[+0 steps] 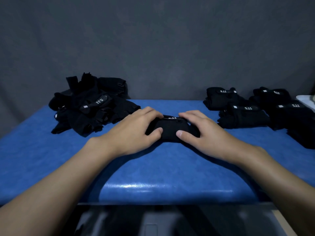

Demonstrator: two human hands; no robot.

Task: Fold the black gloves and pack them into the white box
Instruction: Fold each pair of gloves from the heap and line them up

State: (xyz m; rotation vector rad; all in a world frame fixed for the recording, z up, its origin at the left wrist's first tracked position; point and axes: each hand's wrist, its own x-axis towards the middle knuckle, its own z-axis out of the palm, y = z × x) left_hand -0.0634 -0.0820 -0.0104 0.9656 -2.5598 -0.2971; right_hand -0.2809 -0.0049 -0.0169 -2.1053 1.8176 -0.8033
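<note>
Two hands: we see the left hand (pixel 136 132) and the right hand (pixel 202 133) each clasping one end of the folded glove (pixel 170 128), fingers curved over its far edge, thumbs on the near side.
Glove position: mid-table, between the loose heap (pixel 90 106) at left and the folded gloves (pixel 243 114) at right.
Technique: we judge it best to press evenly from both ends and hold the fold closed when lifting toward the white box (pixel 305 100), barely visible at far right.
Surface: blue padded table (pixel 153 164), glossy near edge.
Room: plain grey backdrop (pixel 153 40), dim light.
</note>
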